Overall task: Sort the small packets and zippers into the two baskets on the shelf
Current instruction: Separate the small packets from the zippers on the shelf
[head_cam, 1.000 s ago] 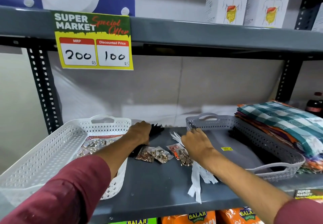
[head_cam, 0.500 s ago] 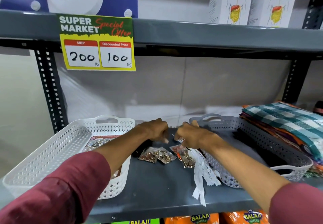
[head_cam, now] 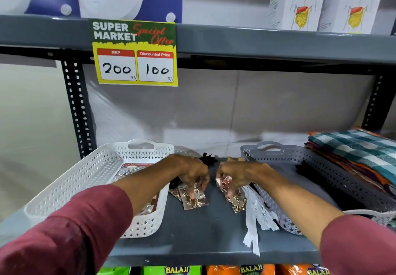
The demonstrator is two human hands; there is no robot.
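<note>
A white basket (head_cam: 70, 186) stands at the left of the grey shelf with a packet (head_cam: 130, 168) inside. A grey basket (head_cam: 334, 180) stands at the right, dark zippers lying in it. Between them, my left hand (head_cam: 190, 173) pinches a small clear packet of metal bits (head_cam: 194, 198) that rests on the shelf. My right hand (head_cam: 237, 174) grips another small packet (head_cam: 234, 201). White zippers (head_cam: 257, 217) lie against the grey basket and hang over the shelf edge. Black zippers (head_cam: 207, 159) show behind my hands.
A stack of folded checked cloths (head_cam: 360, 152) lies at the far right, partly over the grey basket. A yellow price sign (head_cam: 135, 54) hangs from the shelf above. Perforated uprights (head_cam: 77, 109) frame the bay. Snack bags (head_cam: 246, 270) fill the shelf below.
Both hands have come down from the black zippers at the back and closed on the small packets in the middle of the shelf.
</note>
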